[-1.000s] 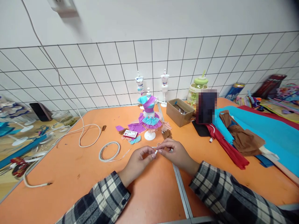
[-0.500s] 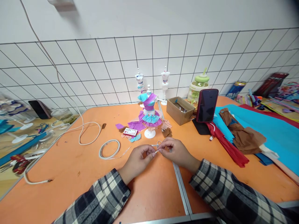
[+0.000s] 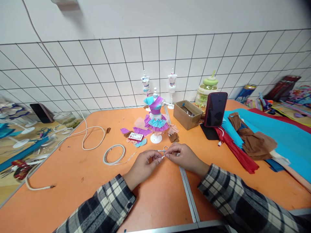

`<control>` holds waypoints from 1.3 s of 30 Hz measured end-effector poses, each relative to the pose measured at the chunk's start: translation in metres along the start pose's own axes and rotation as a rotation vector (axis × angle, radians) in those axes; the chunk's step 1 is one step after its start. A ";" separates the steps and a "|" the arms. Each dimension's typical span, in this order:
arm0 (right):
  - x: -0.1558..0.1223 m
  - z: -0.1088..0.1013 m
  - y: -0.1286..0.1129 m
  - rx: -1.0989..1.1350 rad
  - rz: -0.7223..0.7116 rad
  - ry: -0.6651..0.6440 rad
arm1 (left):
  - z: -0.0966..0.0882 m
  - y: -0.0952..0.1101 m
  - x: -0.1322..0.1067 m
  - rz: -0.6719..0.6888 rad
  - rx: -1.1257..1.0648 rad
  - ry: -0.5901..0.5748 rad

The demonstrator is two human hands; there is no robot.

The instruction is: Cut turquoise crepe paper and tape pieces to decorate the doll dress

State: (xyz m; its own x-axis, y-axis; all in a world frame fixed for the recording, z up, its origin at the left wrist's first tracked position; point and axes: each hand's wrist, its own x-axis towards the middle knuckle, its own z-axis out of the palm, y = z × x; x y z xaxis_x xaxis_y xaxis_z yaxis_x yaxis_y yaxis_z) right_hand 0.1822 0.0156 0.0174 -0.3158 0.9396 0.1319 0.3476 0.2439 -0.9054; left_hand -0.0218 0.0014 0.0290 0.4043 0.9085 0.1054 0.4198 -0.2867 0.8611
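Observation:
My left hand (image 3: 147,163) and my right hand (image 3: 183,157) meet fingertip to fingertip above the orange table. Between them they pinch a small whitish strip (image 3: 163,157), too small to make out fully. Just behind my fingers lies a pair of scissors (image 3: 166,148), partly covered by the right hand. A roll of narrow white tape (image 3: 105,157) rests left of my left hand, its loose end trailing towards that hand. Beyond the hands stands a mini dress form (image 3: 155,113) in a purple and turquoise ruffled dress.
Crepe paper scraps and a small white-and-red box (image 3: 135,137) lie beside the dress form. Further back are two more mini dress forms (image 3: 172,81), a cardboard box (image 3: 188,120) and a propped phone (image 3: 215,110). Coloured paper sheets (image 3: 262,132) cover the right; a white cable (image 3: 85,139) loops on the left.
Both hands keep nearly the same place and pinch. Slightly more of the whitish strip shows between the fingertips. A pale pink scrap behind the small box stands out more now.

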 end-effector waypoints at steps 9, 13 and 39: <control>0.001 -0.001 0.001 -0.058 0.019 0.012 | -0.001 -0.002 -0.001 0.058 0.118 0.006; 0.000 0.001 -0.001 -0.063 0.023 0.002 | -0.001 -0.005 -0.001 0.108 0.214 0.020; -0.006 0.023 -0.013 0.294 0.260 0.101 | 0.002 0.005 -0.005 0.007 0.418 0.174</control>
State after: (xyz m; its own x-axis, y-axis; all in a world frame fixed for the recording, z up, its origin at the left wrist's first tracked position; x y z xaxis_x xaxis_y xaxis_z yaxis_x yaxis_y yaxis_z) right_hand 0.1590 0.0016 0.0188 -0.1568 0.9834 -0.0909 0.1326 -0.0702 -0.9887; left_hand -0.0202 -0.0048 0.0318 0.2804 0.9335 0.2235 0.7239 -0.3585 0.5894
